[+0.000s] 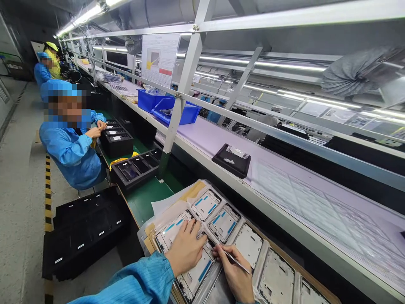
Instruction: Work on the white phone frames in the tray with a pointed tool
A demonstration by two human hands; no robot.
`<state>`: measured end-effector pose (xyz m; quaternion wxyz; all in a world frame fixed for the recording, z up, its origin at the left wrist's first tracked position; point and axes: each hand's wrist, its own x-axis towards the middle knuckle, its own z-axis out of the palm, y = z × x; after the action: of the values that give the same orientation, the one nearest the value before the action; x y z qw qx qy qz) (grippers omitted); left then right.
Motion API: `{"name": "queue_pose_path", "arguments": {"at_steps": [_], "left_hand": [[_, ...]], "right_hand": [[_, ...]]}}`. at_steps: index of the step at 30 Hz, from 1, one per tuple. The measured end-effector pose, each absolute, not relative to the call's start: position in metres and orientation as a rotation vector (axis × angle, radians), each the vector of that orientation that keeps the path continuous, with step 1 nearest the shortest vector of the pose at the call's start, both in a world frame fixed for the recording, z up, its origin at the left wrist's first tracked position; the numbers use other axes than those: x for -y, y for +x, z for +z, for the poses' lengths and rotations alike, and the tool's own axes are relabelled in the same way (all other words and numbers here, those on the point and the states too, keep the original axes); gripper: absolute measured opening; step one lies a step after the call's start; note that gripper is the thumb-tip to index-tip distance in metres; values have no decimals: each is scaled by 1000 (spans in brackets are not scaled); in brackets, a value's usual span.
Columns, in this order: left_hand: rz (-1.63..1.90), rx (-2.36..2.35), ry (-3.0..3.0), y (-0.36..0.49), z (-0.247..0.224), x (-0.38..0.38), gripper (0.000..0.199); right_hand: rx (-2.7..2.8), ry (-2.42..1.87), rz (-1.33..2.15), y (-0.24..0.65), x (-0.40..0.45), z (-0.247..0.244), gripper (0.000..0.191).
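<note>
Two bare hands work over a clear plastic tray (261, 262) on one green desk (139, 202). The left hand (187, 245), toward 6 o'clock in the view, lies with its fingers spread over two neighbouring flat frames. The right hand (233, 267), between 5 and 6 o'clock, pinches one thin metal tool (238, 263) between thumb and fingers; the tool's tip is hidden near the left fingertips, so whether it touches a frame cannot be told.

At least seven frames show in the tray. The near frame (193, 276) lies at 6 o'clock, partly under the left hand, one blue strip plain on it. A second frame (167, 236) sits toward 7 o'clock, also partly covered. Five more form a row beyond, from 6 round to 4 o'clock, and the two nearest 6 carry blue strips.

On the shelf (202, 131) stand two blue bins (175, 112), between 10 and 11 o'clock, and one small black tray (232, 162) close to the centre, toward 3. One poster (160, 59) hangs at 11. Three co-workers appear: one in blue (74, 158) at 9 o'clock, both hands over black boxes (118, 145), and two farther off toward 10.
</note>
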<state>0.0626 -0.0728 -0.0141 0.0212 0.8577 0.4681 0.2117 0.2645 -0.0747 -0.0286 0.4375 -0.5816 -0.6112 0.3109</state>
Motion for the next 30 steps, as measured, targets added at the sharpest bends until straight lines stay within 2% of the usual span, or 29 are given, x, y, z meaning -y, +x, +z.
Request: {"name": "queue_pose_path", "arguments": {"at_steps": [21,25,30], "left_hand": [[722,-1466,2584,63,-18,72,27],[737,-1457,2541,62,-16,73,26],[769,-1455,2466,62,-19,72,40]], "right_hand": [[1792,-1267,448,260,83,-21,29],[1784,-1278,457,257,84,-20,33],[1791,-1257,473,256,85,-20,30]]}}
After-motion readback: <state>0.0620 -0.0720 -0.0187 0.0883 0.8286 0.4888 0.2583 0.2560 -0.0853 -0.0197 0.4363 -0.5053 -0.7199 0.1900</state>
